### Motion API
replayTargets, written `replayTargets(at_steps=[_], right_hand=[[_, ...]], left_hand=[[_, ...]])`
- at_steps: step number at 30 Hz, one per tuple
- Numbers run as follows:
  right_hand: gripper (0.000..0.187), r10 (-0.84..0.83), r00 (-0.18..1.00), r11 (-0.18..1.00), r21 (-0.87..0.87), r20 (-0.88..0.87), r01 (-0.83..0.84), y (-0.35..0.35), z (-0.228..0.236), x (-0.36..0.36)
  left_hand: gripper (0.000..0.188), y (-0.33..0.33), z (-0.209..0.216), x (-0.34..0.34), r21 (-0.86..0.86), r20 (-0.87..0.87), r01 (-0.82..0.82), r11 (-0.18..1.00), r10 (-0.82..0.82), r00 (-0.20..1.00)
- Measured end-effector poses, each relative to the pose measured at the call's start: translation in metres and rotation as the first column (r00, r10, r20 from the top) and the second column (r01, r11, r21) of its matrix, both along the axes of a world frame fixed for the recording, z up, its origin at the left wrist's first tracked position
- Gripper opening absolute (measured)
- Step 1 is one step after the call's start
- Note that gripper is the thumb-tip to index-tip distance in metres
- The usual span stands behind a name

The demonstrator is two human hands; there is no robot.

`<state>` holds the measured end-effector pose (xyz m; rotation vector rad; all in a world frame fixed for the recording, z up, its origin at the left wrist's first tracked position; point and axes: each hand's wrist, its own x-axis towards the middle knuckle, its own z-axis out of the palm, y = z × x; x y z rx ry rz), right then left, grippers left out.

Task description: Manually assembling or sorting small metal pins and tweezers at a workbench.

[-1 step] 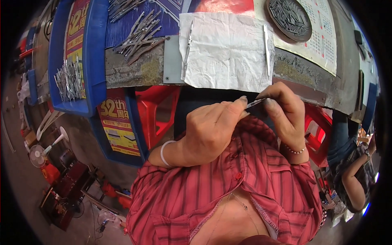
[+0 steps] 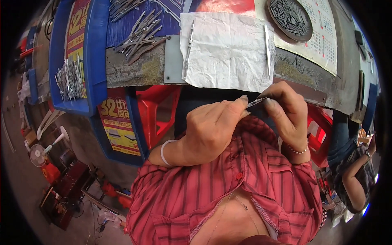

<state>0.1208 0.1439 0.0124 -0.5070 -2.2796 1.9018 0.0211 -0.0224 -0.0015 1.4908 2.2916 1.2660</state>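
Observation:
In front of my chest, both hands hold one slim silver metal piece (image 2: 254,103) with a jointed or slotted look. My left hand (image 2: 212,132) pinches one end between thumb and fingers, which hide that end. At the other end, my right hand (image 2: 286,108) is closed with thumb and forefinger on the piece. Just beyond them, a creased white paper sheet (image 2: 226,53) lies on the bench edge. On its left side rests a thin jointed metal piece (image 2: 188,53), on its right a flat, pointed metal strip (image 2: 267,49).
A round dish (image 2: 303,40) of small grey metal pins stands at the far right. Loose metal strips (image 2: 141,36) lie piled at the far left. Beside the bench is a blue bin (image 2: 96,77) holding finished-looking silver pieces (image 2: 70,81). Another person's arm (image 2: 353,179) shows at right.

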Motion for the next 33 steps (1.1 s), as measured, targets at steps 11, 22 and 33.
replayTargets(at_steps=[11, 22, 33], right_hand=[[0.005, 0.096, 0.995, 0.988, 0.114, 0.040, -0.100, 0.009, 0.010, -0.006], [0.009, 0.051, 0.996, 0.999, 0.012, 0.075, -0.052, 0.003, 0.003, -0.007], [0.011, 0.081, 0.996, 0.997, -0.005, 0.038, -0.080, 0.005, 0.000, -0.010]], left_hand=[[0.030, -0.002, 0.001, 0.002, 0.054, -0.010, 0.000, 0.999, 0.000, 1.000], [0.031, -0.004, -0.001, 0.004, 0.036, -0.041, -0.008, 0.999, 0.009, 0.999], [0.029, -0.004, 0.001, 0.003, -0.006, -0.047, -0.019, 1.000, 0.018, 0.999]])
